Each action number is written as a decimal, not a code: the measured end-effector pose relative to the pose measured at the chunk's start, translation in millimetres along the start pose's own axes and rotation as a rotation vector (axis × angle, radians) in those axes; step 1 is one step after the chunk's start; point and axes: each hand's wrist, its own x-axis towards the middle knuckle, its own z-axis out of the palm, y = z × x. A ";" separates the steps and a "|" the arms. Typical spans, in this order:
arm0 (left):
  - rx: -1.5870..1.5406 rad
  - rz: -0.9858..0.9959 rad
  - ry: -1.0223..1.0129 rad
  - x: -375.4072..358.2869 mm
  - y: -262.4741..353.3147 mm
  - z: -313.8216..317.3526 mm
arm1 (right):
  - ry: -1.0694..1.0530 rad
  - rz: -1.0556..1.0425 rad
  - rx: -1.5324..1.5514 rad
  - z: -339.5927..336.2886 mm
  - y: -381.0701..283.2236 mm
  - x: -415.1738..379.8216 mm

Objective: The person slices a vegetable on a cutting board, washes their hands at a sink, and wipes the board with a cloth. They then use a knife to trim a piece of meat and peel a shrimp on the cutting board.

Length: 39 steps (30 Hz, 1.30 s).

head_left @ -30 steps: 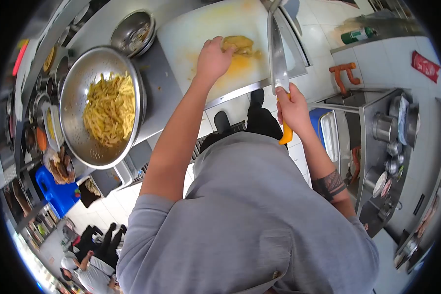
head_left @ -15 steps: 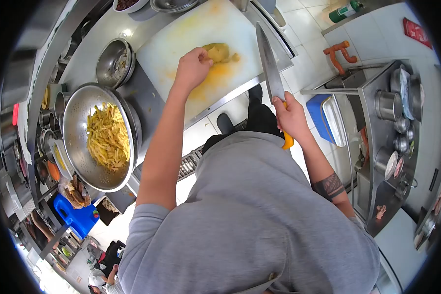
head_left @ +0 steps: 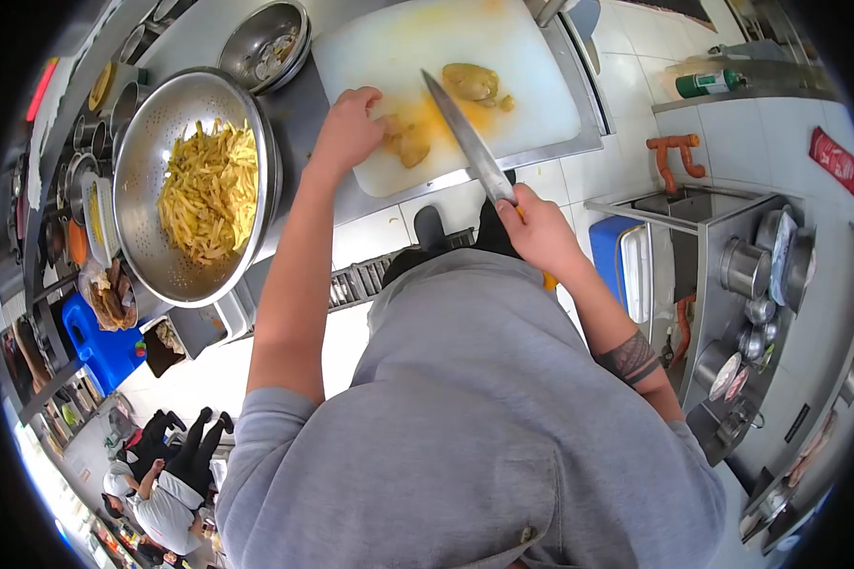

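Hands meet over a white cutting board that lies on a steel counter, its surface stained yellow around the middle. The left hand is curled down onto a yellowish piece of food near the board's front edge, fingers bent over it and pressing it in place; how much of the piece is actually gripped is hard to tell, since the knuckles hide the contact. The right hand is closed tight around the handle of a large knife, of which only a sliver of yellow shows below the fist. The long blade slants up and to the left across the board, its tip lying between the held piece and a second, larger yellow piece that rests farther back on the board, with a small scrap just beside it. Left of the board, a big metal colander sits on the counter, filled with pale cut potato sticks. Behind it, near the board's far left corner, stands a smaller steel bowl with a few bits inside. To the right, well apart from the board, a steel shelf carries several metal pots, and a blue tub sits by it.
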 end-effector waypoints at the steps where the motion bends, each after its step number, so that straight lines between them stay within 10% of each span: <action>1: -0.063 -0.008 0.137 -11.0 3.7 2.2 | -0.009 -0.051 -0.059 4.5 0.3 -0.1; 7: 0.151 0.384 0.194 -55.1 10.9 28.5 | 0.011 -0.141 -0.281 12.1 -20.1 -2.9; 13: 0.184 0.362 0.441 -55.6 23.5 57.9 | 0.036 -0.146 -0.385 6.1 -35.1 1.6; 25: 0.239 0.307 0.086 -18.1 25.9 43.0 | -0.137 -0.094 -0.465 21.6 -36.1 14.7; 39: 0.336 0.406 0.138 -17.6 21.1 38.0 | -0.197 -0.168 -0.519 1.0 -79.2 23.8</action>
